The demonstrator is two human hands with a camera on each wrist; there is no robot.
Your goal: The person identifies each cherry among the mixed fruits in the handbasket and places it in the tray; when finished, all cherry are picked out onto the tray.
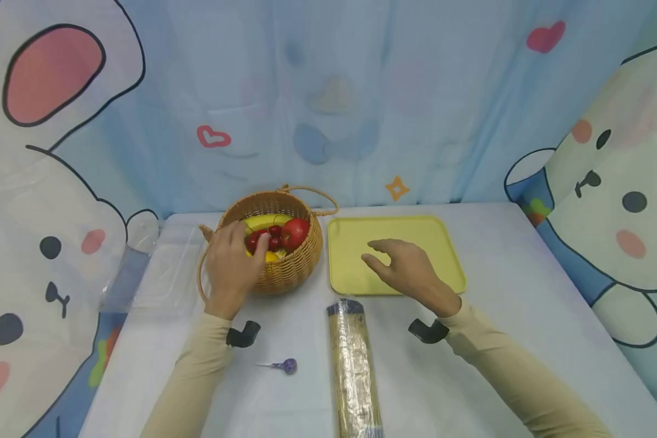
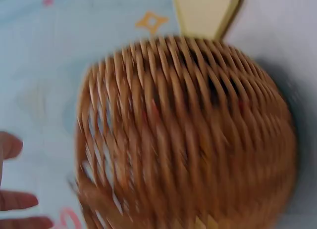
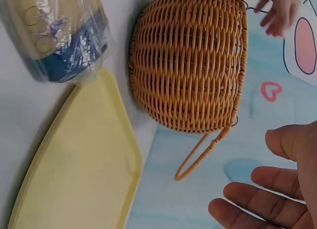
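My left hand (image 1: 231, 263) is over the left side of a wicker basket (image 1: 288, 271), its fingers loosely bent and nothing visible in them. Inside the basket are a banana (image 1: 268, 222), a red apple (image 1: 295, 234), several cherries (image 1: 274, 244) and a yellow fruit (image 1: 271, 257). The left wrist view shows the basket's woven wall (image 2: 188, 140) blurred, with fingertips (image 2: 20, 200) at the left edge, apart from it. Above a yellow tray (image 1: 356, 255), my right hand (image 1: 407, 267) is held with fingers spread and relaxed, holding nothing.
A long plastic-wrapped bundle (image 1: 353, 371) lies at the table's front middle. Left of it is a purple-wrapped lollipop (image 1: 289, 366). A clear plastic container (image 1: 166, 267) stands at the left. The basket's handle (image 1: 320, 193) leans back right. A printed curtain (image 1: 443, 121) hangs behind.
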